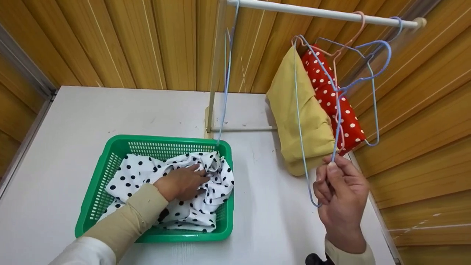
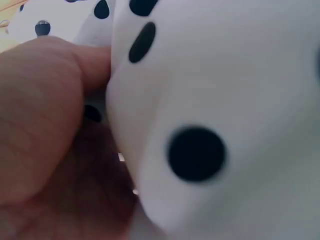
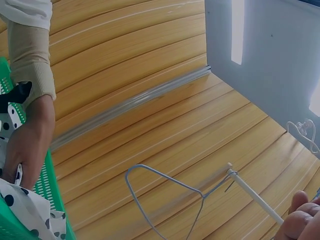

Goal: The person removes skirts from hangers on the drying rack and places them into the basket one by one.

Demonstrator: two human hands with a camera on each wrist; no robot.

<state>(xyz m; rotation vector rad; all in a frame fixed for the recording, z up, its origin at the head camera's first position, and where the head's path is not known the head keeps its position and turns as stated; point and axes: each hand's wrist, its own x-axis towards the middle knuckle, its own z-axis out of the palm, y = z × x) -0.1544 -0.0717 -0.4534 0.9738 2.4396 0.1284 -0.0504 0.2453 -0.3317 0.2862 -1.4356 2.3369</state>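
A white cloth with black dots (image 1: 136,176) lies crumpled in a green plastic basket (image 1: 191,237). My left hand (image 1: 180,184) reaches into the basket and grips folds of this cloth; some fingertips are hidden among the folds. In the left wrist view, the dotted cloth (image 2: 225,110) fills most of the picture, with the thumb against a fold. To the right of the basket, my right hand (image 1: 342,198) pinches a blue wire hanger (image 1: 337,125) between thumb and fingers, its hook pointing up and right. Only part of that hand (image 3: 300,222) shows in the right wrist view.
A white rail (image 1: 312,11) crosses above the white table (image 1: 147,110). From it hang a pink hanger (image 1: 358,31) and other blue hangers (image 1: 376,110). Yellow cloth (image 1: 298,110) and red cloth with white dots (image 1: 351,127) hang behind the right hand. Wood-look panels (image 1: 173,44) surround the table.
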